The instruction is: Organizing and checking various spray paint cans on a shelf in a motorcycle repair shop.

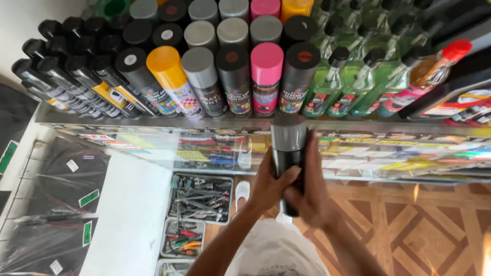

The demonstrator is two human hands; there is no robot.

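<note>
Grey-capped and black-bodied, the spray can [288, 158] sits clamped between both hands, left hand [268, 185] and right hand [312, 197] wrapped around its lower half. It is not yet on the glass shelf [153, 122], whose front row of cans [225, 82] stands just beyond the fingers. Forearms reach up and forward, wrists together.

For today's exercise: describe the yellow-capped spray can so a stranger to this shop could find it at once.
Start at the glass shelf crowded with spray cans. In its front row, left of the grey-capped can, stands the yellow-capped can. It is the only yellow cap in that row; its neighbours wear black, grey or pink.
</note>
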